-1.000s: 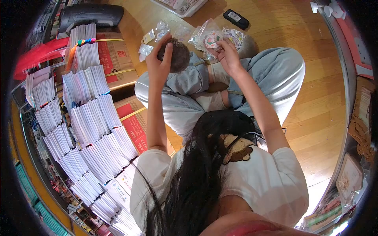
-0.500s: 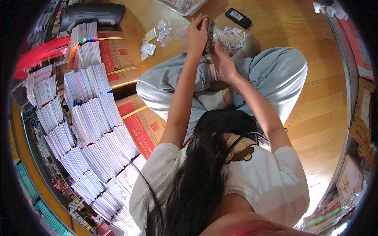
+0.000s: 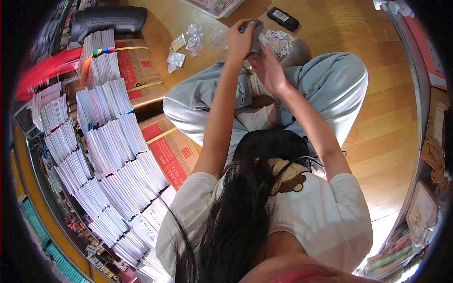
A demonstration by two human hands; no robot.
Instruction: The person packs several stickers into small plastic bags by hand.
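Observation:
My left hand (image 3: 239, 41) is closed around a grey, soft-looking textured bundle (image 3: 256, 40) above my crossed legs. Just below and to the right, my right hand (image 3: 269, 71) has its fingers stretched upward, its thumb side against the bundle's lower end. Beyond the right fingertips, a pile of small white and coloured pieces (image 3: 281, 42) lies by my foot; clear plastic shows at its near side. The exact kind of the grey bundle cannot be made out.
Small clear plastic packets (image 3: 194, 35) and a silvery packet (image 3: 175, 60) lie on the wooden floor. A black case (image 3: 283, 19) and a white-rimmed tray (image 3: 222, 15) are farther off. Stacked booklets (image 3: 118, 141) and strapped cardboard boxes (image 3: 165, 146) stand on the left.
The grey bundle has turned and shifted slightly right within my left hand. My right hand's fingers have straightened upward, and the clear plastic beside them shows less.

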